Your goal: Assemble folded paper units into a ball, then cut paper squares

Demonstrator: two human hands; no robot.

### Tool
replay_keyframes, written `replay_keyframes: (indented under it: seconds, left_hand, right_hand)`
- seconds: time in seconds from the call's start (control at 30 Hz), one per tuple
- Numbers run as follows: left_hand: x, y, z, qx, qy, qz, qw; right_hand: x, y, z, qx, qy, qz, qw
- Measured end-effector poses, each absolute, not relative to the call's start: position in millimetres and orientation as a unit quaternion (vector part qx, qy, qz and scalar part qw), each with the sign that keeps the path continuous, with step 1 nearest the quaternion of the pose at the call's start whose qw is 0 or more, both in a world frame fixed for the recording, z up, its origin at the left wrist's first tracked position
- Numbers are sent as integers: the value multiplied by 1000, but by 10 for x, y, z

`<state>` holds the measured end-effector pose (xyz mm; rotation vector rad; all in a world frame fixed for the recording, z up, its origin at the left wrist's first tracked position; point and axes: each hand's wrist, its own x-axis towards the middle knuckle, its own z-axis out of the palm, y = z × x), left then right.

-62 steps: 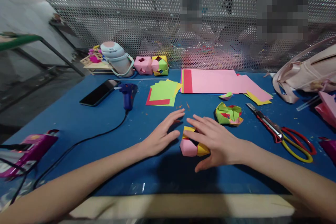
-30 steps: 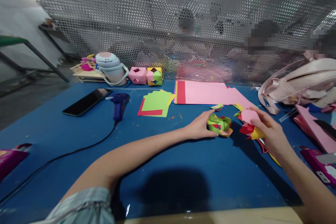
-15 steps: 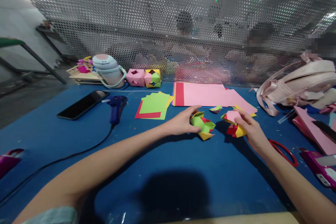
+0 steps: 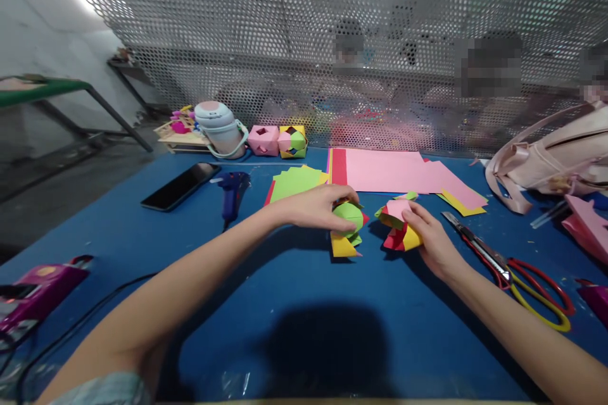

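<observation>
Two folded paper modules sit close together on the blue surface [image 4: 304, 304]. My left hand [image 4: 316, 207] clamps its fingers [image 4: 339, 192] over the green-and-yellow module [image 4: 346, 231], and my right hand [image 4: 430, 237] pinches the pink-and-red module [image 4: 396, 228] just beside it. I judge I am lining them up for joining, which would call for matching flap to pocket. No writing is legible anywhere.

No text, label or number can be read anywhere (faces are blurred out).
</observation>
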<state>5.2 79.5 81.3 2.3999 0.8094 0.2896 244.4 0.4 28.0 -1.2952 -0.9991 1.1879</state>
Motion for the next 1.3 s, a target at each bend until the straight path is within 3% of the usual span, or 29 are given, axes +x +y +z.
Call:
replay_keyframes:
  seconds: [0.23,0.4,0.5,0.73,0.9,1.13,1.3]
  left_hand:
    - [262,705,711,936,208,111,260]
    - [260,623,550,923,197,138,300]
    - [146,634,425,898,200,175,350]
    - [-71,568,-14,700,286,413,507]
    - [2,378,-168,571,321,413,633]
    - [139,186,-47,565,398,442,572]
    - [234,110,-3,528,426,443,586]
  right_hand:
    - [2541,-42,216,-555,-423,490,523]
    - [2594,-92,199,-558,-417,489,524]
    - [2611,-108,178,-558,-408,494,527]
    - [2534,-133,127,-541,-383,519,540]
    - [2422,-186,113,-531,-397,506,552]
    - [2225,-193,80,-507,-416,479,584]
    - [2160,-173,36,-507,-479,423,578]
